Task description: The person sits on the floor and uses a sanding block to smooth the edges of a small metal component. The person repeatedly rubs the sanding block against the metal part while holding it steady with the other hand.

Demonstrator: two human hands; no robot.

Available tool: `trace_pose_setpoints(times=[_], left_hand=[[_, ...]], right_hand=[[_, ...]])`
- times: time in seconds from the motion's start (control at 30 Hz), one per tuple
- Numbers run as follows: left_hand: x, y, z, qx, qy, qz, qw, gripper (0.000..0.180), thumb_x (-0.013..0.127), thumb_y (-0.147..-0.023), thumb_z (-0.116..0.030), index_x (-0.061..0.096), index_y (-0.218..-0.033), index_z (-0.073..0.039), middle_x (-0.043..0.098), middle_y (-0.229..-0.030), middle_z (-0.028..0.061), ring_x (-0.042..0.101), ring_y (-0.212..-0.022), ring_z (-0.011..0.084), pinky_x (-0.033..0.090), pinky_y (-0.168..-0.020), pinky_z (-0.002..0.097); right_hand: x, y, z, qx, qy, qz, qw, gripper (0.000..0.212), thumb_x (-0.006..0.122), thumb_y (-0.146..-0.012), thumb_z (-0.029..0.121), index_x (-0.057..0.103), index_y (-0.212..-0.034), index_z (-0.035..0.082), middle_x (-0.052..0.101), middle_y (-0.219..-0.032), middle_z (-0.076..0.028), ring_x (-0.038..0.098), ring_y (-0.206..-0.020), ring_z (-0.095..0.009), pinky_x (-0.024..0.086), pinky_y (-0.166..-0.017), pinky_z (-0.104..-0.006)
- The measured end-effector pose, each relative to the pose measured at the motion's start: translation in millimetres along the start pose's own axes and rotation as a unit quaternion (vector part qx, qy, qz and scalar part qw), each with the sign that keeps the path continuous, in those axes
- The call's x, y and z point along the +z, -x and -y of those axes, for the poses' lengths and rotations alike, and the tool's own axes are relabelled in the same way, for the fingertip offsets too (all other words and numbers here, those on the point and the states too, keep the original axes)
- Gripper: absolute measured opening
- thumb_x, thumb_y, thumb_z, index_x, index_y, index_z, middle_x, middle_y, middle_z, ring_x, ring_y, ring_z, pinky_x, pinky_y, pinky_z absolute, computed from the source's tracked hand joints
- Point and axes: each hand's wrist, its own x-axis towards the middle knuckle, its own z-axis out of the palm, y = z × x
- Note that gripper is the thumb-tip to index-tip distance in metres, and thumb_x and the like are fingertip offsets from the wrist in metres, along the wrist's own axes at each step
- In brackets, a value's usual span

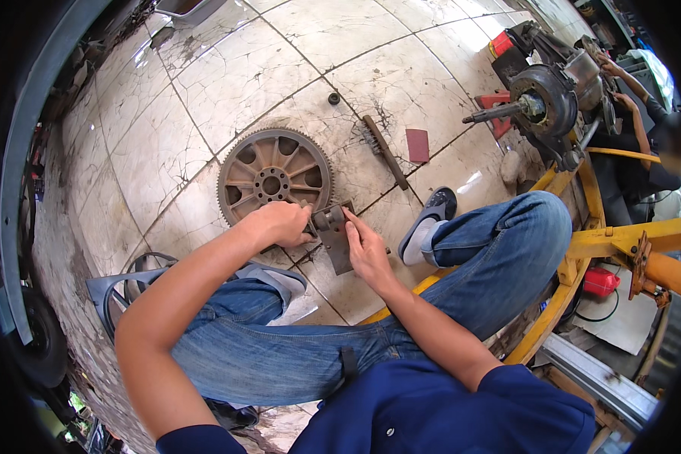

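Observation:
Over the tiled floor, my left hand (281,223) is closed at the left side of a grey metal bracket (337,253). What its fingers grip there is mostly hidden; a small dark metal end shows beside them. My right hand (368,246) has its fingers pressed along the bracket's right edge, holding it. The bracket has a flat plate and a rounded metal piece near its top. Just beyond my left hand a rusty toothed flywheel (272,172) lies flat, its spokes and bolted hub facing up.
Farther right lie a wire brush (386,153) and a red-brown sandpaper sheet (417,144). A small black cap (334,98) sits farther off. On the right stand a yellow metal frame (594,185) and a large mechanical assembly (545,98), with another person's hands (611,66) at it.

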Motion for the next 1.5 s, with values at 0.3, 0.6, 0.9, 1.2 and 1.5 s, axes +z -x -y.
trace_pose_setpoints(times=[0.3,0.6,0.9,1.2,1.5], left_hand=[[-1,-1,2,0.007,0.008,-0.016,1.0,0.063,0.064,-0.091,-0.049,0.051,-0.119,0.006,0.069,-0.102,0.0264,0.066,-0.098,0.0428,0.054,-0.083,0.0483],[-1,0,4,0.006,0.008,-0.005,1.0,0.061,0.065,-0.09,-0.046,0.05,-0.12,0.006,0.068,-0.104,0.0273,0.066,-0.1,0.0425,0.054,-0.084,0.0482],[3,-2,4,0.002,0.007,-0.005,1.0,0.065,0.065,-0.09,-0.048,0.05,-0.123,0.006,0.068,-0.104,0.0267,0.066,-0.1,0.0418,0.053,-0.085,0.0483],[3,-3,5,0.003,0.01,0.001,1.0,0.07,0.064,-0.09,-0.049,0.047,-0.129,0.006,0.067,-0.107,0.0271,0.066,-0.102,0.042,0.053,-0.086,0.048],[-2,1,2,-0.003,0.017,-0.006,1.0,0.066,0.065,-0.09,-0.047,0.051,-0.125,0.006,0.068,-0.107,0.0258,0.067,-0.101,0.0412,0.054,-0.086,0.0476]], right_hand=[[0,-1,-7,-0.08,0.005,-0.025,0.996,0.035,0.046,-0.106,0.016,0.055,-0.137,0.001,0.066,-0.123,-0.016,0.06,-0.114,-0.018,0.045,-0.098,-0.0299],[-2,0,9,-0.089,-0.002,-0.029,0.996,0.033,0.048,-0.103,0.012,0.059,-0.131,-0.001,0.064,-0.125,-0.021,0.062,-0.118,-0.031,0.048,-0.099,-0.0354],[1,0,5,-0.13,-0.046,-0.04,0.99,0.032,0.047,-0.103,0.01,0.059,-0.131,-0.001,0.066,-0.124,-0.018,0.065,-0.114,-0.03,0.048,-0.099,-0.0352],[-1,-5,-3,0.011,-0.021,0.011,1.0,0.036,0.045,-0.106,0.019,0.057,-0.134,-0.001,0.067,-0.121,-0.016,0.061,-0.114,-0.02,0.046,-0.099,-0.0309],[2,-1,1,-0.086,-0.005,-0.039,0.996,0.034,0.047,-0.105,0.02,0.058,-0.133,0.003,0.066,-0.122,-0.02,0.066,-0.109,-0.029,0.049,-0.093,-0.0345]])
